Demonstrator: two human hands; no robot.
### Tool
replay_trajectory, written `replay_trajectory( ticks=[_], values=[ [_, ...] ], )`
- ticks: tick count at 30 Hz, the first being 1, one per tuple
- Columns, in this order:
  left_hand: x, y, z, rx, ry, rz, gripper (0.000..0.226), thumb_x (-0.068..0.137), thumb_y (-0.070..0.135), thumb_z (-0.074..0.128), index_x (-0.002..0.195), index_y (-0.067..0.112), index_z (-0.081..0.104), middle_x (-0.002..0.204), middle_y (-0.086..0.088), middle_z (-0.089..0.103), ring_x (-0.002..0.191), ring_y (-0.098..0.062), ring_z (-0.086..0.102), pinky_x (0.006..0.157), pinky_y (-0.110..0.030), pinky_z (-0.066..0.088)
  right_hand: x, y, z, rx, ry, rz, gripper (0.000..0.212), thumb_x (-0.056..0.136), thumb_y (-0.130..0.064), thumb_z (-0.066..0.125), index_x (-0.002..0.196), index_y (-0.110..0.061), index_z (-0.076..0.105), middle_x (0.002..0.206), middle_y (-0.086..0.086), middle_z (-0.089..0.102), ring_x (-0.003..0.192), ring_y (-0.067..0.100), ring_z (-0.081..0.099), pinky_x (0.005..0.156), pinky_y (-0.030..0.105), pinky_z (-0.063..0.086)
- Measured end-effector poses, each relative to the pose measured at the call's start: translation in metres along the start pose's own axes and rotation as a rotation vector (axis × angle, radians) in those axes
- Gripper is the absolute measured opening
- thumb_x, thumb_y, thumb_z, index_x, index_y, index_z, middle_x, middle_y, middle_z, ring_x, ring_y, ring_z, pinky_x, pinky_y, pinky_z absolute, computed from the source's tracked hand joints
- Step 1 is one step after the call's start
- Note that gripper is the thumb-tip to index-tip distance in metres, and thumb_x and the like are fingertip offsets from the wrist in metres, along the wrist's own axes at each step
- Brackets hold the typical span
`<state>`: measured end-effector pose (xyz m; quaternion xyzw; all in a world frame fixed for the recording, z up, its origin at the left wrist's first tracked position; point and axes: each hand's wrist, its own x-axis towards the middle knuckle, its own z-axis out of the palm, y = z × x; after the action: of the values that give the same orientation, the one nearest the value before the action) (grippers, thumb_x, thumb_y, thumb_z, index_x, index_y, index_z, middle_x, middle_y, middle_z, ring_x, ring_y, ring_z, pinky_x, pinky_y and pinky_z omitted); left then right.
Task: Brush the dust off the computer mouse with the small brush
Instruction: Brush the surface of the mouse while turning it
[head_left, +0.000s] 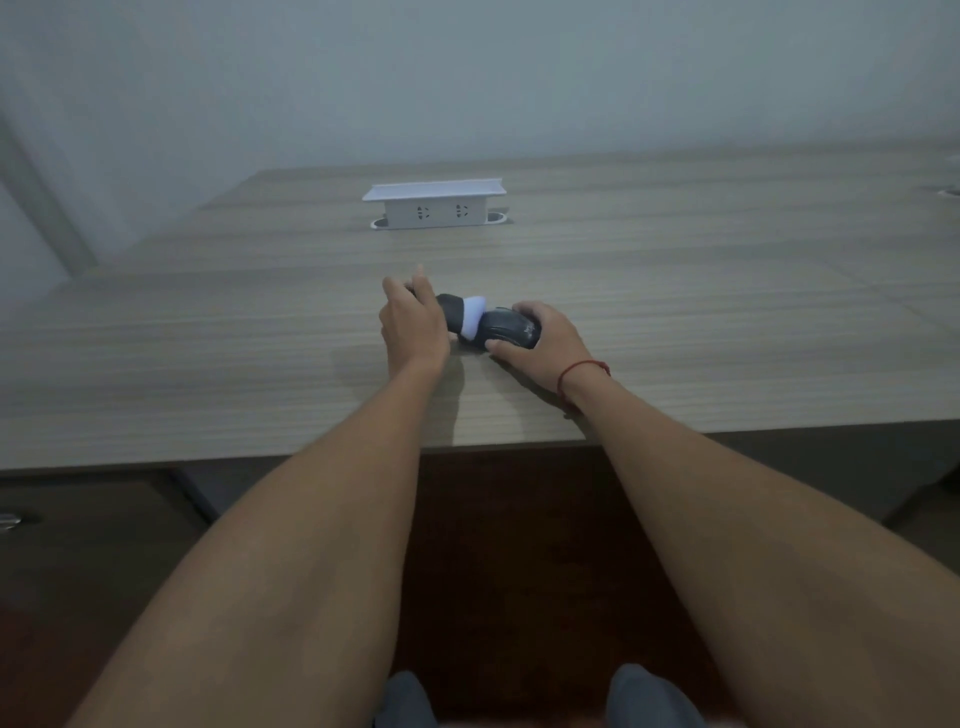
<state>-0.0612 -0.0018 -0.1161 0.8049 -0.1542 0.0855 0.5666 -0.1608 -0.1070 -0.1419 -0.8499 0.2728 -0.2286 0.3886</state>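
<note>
A black computer mouse (511, 327) lies on the wooden desk (208, 338), a little in from the front edge. My right hand (545, 343) grips it from the right side, thumb on its near edge. My left hand (413, 322) is closed on the dark handle of a small brush (462, 314). The brush's white bristle head presses against the left end of the mouse. Most of the brush handle is hidden inside my left hand. A red string circles my right wrist.
A white raised socket box (435, 205) stands on the desk behind my hands, toward the wall. The desk's front edge (311, 457) runs across the view below my wrists. A dark drawer unit (78, 545) sits under the desk at left.
</note>
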Motion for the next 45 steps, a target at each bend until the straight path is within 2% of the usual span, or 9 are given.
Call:
replay_trajectory(
  ticks=[8,11,14,23,28,33,37,41,45],
  values=[
    [0.001,-0.004,-0.011,0.194,0.030,-0.132,0.042,0.102,0.035,0.033,0.121,0.000,0.047,0.120,-0.019,0.059,0.109,-0.036,0.058,0.076,-0.035,0.040,-0.003,0.000,-0.007,0.048,-0.086,-0.038,0.068,0.077,-0.029,0.078,0.137,-0.019,0.049,0.131,0.002,0.055,0.120,0.021,0.053,0.105,0.041,0.045],
    [0.005,-0.003,-0.021,0.143,0.035,-0.054,0.042,0.102,0.037,0.035,0.112,-0.001,0.049,0.115,-0.020,0.061,0.102,-0.034,0.058,0.074,-0.033,0.037,-0.003,0.000,-0.009,0.057,-0.093,-0.046,0.069,0.077,-0.028,0.079,0.138,-0.017,0.049,0.133,0.004,0.055,0.120,0.020,0.053,0.105,0.038,0.044],
    [0.002,0.006,-0.018,0.039,0.005,0.010,0.035,0.102,0.036,0.035,0.101,0.004,0.049,0.109,-0.018,0.062,0.087,-0.024,0.052,0.072,-0.031,0.035,-0.004,0.001,-0.006,0.050,-0.073,-0.050,0.070,0.073,-0.033,0.081,0.136,-0.020,0.051,0.131,0.002,0.057,0.116,0.019,0.053,0.104,0.040,0.045],
    [0.000,0.005,-0.014,-0.011,0.017,-0.141,0.044,0.101,0.038,0.036,0.115,-0.001,0.051,0.106,-0.012,0.058,0.089,-0.019,0.050,0.070,-0.024,0.033,-0.005,-0.001,-0.012,0.137,-0.119,-0.030,0.072,0.070,-0.024,0.085,0.134,-0.015,0.055,0.126,0.001,0.055,0.109,0.012,0.051,0.090,0.023,0.040],
    [-0.014,0.014,0.000,-0.057,-0.103,-0.029,0.034,0.097,0.034,0.046,0.111,0.003,0.048,0.096,-0.004,0.053,0.089,-0.021,0.056,0.066,-0.022,0.041,-0.004,0.001,-0.007,0.125,-0.096,-0.005,0.073,0.068,-0.026,0.086,0.132,-0.014,0.054,0.122,0.000,0.060,0.108,0.016,0.056,0.094,0.030,0.048],
    [-0.007,0.004,-0.011,0.007,-0.038,-0.156,0.033,0.097,0.021,0.046,0.121,-0.001,0.044,0.121,-0.017,0.058,0.106,-0.030,0.059,0.075,-0.029,0.040,-0.007,0.001,-0.003,0.096,-0.038,-0.001,0.071,0.066,-0.032,0.087,0.128,-0.017,0.056,0.117,-0.001,0.061,0.105,0.017,0.058,0.095,0.034,0.051],
    [-0.009,0.017,-0.014,-0.047,-0.102,-0.069,0.017,0.098,0.020,0.042,0.106,0.005,0.043,0.108,-0.013,0.054,0.090,-0.019,0.049,0.067,-0.020,0.037,-0.009,-0.002,-0.002,0.082,0.012,0.000,0.068,0.068,-0.032,0.085,0.127,-0.017,0.056,0.107,-0.006,0.057,0.099,0.014,0.057,0.090,0.031,0.050],
    [-0.021,0.016,-0.007,-0.027,-0.236,-0.015,0.019,0.099,0.022,0.040,0.107,0.006,0.040,0.109,-0.014,0.054,0.092,-0.024,0.053,0.074,-0.032,0.042,-0.010,-0.002,-0.003,0.062,-0.022,-0.004,0.047,0.072,-0.022,0.080,0.114,-0.019,0.060,0.101,-0.003,0.061,0.096,0.019,0.062,0.087,0.036,0.054],
    [-0.018,0.007,-0.010,-0.018,-0.133,-0.061,0.022,0.099,0.021,0.037,0.112,0.003,0.040,0.109,-0.015,0.054,0.092,-0.027,0.053,0.071,-0.028,0.040,-0.011,-0.003,-0.003,-0.010,-0.008,-0.022,0.050,0.076,-0.029,0.077,0.120,-0.016,0.059,0.105,-0.001,0.061,0.098,0.020,0.059,0.090,0.036,0.051]
  ],
)
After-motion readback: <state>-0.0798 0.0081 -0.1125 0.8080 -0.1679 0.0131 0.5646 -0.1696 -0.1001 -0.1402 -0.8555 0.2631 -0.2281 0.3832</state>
